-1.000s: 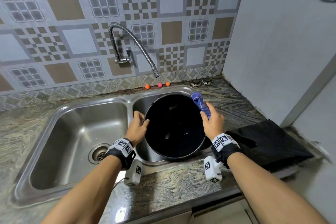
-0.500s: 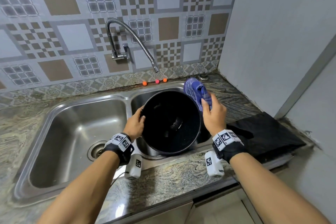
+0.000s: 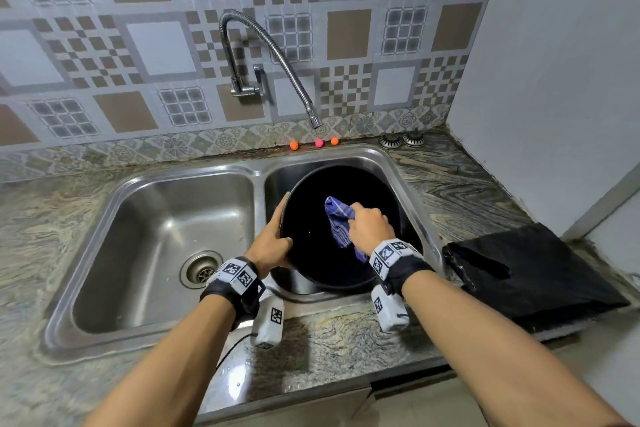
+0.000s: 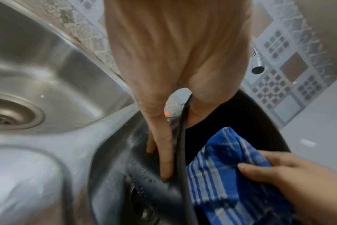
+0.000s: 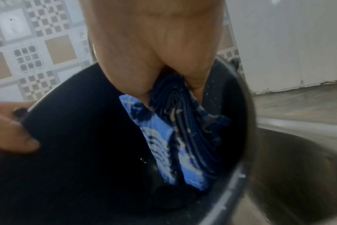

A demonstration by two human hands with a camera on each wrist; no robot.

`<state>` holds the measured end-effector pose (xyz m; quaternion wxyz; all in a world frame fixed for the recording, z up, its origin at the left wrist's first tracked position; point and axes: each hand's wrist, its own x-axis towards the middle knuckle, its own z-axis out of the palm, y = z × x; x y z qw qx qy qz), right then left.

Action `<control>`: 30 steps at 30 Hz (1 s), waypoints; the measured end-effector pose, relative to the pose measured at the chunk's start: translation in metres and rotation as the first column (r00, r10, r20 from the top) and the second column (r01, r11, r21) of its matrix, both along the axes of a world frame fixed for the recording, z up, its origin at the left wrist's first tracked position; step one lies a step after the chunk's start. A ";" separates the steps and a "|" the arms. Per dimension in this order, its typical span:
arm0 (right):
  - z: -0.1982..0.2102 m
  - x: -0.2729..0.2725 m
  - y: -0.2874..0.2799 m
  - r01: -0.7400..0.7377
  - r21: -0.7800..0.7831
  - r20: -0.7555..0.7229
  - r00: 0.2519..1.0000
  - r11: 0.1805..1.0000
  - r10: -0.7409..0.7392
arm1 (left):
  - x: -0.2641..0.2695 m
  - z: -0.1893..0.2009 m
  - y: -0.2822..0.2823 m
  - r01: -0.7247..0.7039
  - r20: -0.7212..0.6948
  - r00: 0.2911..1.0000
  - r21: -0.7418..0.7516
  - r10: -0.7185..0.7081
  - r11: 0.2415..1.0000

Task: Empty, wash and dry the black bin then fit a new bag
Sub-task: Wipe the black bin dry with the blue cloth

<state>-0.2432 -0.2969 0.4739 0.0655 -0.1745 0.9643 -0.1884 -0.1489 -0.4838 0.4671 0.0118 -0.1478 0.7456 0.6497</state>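
Observation:
The black bin (image 3: pixel 322 263) stands tilted toward me in the right basin of the steel sink (image 3: pixel 408 198). My left hand (image 3: pixel 273 241) grips its left rim, thumb inside and fingers (image 4: pixel 164 152) down the outer wall. My right hand (image 3: pixel 367 227) holds a blue checked cloth (image 3: pixel 337 222) inside the bin's mouth. In the right wrist view the cloth (image 5: pixel 175 137) hangs from my fist against the bin's inner wall (image 5: pixel 83 137), where water drops show. A folded black bag (image 3: pixel 530 277) lies on the counter to the right.
The left basin (image 3: pixel 166 246) with its drain (image 3: pixel 201 269) is beside the bin. A flexible tap (image 3: pixel 277 59) ends above the right basin. Two metal strainers (image 3: pixel 401 139) and three small coloured balls (image 3: pixel 318 143) sit at the back edge. A white wall (image 3: pixel 554 80) closes the right side.
My right hand has carried the blue cloth from the bin's right rim down into its mouth. The left hand stays on the left rim, and the bin has tilted a little.

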 end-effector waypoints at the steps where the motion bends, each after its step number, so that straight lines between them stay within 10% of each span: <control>1: 0.001 -0.007 -0.004 -0.002 0.031 0.008 1.000 1.000 0.002 | 0.002 -0.002 0.005 -0.027 0.005 1.000 0.048 0.026 0.999; 11: -0.044 -0.030 -0.021 -0.236 0.401 0.326 0.940 0.885 0.103 | -0.012 -0.021 0.011 -0.132 0.152 0.980 0.041 0.125 0.990; 19: -0.086 -0.030 -0.038 -0.263 0.509 0.348 0.934 0.820 0.083 | -0.034 0.013 -0.028 0.289 0.122 0.952 -0.068 -0.280 0.955; 30: -0.076 -0.083 -0.073 -0.209 0.528 0.394 0.919 0.823 -0.020 | -0.044 0.005 -0.061 0.453 0.080 0.891 -0.076 -0.447 0.888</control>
